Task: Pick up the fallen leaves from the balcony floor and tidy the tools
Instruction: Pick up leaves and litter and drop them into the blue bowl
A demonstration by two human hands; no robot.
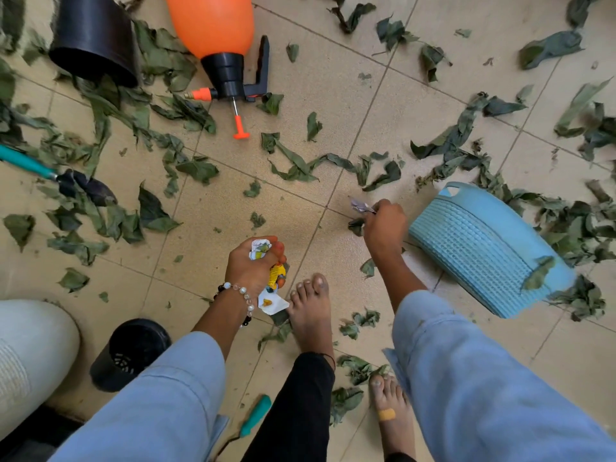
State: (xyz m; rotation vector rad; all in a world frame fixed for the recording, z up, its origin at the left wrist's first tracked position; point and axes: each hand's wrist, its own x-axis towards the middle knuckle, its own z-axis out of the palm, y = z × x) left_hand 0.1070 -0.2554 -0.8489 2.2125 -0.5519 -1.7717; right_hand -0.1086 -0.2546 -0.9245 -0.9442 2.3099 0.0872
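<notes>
Wilted leaves [196,170]: light, limp, crumple-prone; best pinched in clumps. Right hand [383,225] pinches one leaf; left hand [253,265] grips crumpled wrappers [266,278].

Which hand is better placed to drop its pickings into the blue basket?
Probably the right hand: it pinches a leaf scrap beside the tipped blue basket. The left hand grips wrappers farther away.

Counted on the floor: one orange sprayer [213,31], one blue basket [480,248], two black pots [95,38] [130,353], two teal-handled tools [30,165] [255,416]. Leaves [300,165]: too many to be counted.
</notes>
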